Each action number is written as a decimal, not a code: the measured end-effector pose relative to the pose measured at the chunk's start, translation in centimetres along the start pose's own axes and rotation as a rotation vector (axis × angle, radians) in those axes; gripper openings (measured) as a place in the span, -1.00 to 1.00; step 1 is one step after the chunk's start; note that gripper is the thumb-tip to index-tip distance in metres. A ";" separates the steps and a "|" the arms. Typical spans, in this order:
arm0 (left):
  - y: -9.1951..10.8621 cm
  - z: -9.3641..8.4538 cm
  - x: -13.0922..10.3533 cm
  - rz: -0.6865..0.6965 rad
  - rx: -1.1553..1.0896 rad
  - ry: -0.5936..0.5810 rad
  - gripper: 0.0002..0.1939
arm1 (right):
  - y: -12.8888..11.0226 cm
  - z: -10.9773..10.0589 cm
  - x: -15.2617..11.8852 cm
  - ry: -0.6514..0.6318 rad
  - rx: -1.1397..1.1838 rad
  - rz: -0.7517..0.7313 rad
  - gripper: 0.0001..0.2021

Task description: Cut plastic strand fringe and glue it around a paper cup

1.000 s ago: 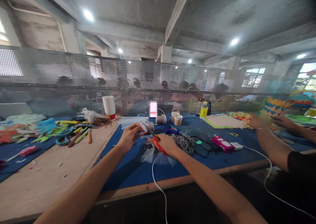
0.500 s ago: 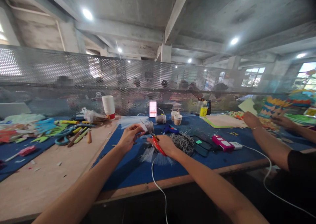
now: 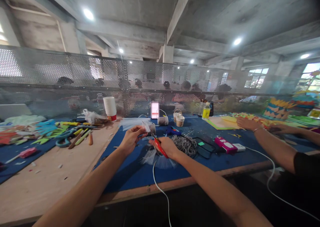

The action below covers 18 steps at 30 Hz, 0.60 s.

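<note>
Pinched in the fingers of my left hand is a piece of thin white mesh fabric, its free edge fanning up and to the right. My right hand is closed around red-handled scissors, whose blades point up and left towards the fabric. Whether the blades touch it I cannot tell. Loose strips of white mesh lie below my right hand on the blue mat. Just beyond the hands is a spool, partly hidden. A heap of grey cord lies right of my right hand.
Tools with handles and a stack of paper cups are on the left. Small baskets, a blue glue gun and a magenta box sit ahead and right. A white cable crosses the front edge. A co-worker's hand reaches in.
The white mesh in my left hand now spreads wider and stands higher; my hands stay nearly in place. The co-worker's hand at right has moved left and down, laying a pale sheet on the stack.
</note>
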<state>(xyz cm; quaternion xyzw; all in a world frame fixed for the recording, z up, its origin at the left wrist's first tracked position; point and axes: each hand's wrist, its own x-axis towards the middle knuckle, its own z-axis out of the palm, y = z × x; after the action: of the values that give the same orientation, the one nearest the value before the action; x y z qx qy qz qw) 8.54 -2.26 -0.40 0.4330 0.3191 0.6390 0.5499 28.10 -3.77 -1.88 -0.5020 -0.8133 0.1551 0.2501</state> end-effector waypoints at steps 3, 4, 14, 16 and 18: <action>0.1 0.1 0.0 -0.005 -0.005 0.007 -0.66 | 0.1 0.1 0.0 0.007 -0.006 -0.005 -0.43; 0.1 0.1 0.0 -0.006 -0.007 0.008 -0.66 | 0.1 0.1 0.0 0.010 -0.008 -0.008 -0.43; 0.4 0.2 -0.2 -0.011 -0.010 -0.012 -0.66 | 0.2 0.2 0.1 0.042 0.038 -0.018 -0.42; 0.5 0.3 -0.3 -0.012 -0.009 -0.017 -0.66 | 0.1 0.1 0.0 0.032 0.036 -0.021 -0.43; 0.6 0.3 -0.4 -0.013 -0.006 -0.022 -0.66 | 0.0 -0.1 0.0 0.030 0.022 -0.022 -0.43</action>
<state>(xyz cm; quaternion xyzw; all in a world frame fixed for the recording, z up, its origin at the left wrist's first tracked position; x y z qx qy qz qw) 8.58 -2.74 0.17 0.4361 0.3140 0.6316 0.5587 28.14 -3.80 -1.82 -0.4926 -0.8131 0.1538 0.2694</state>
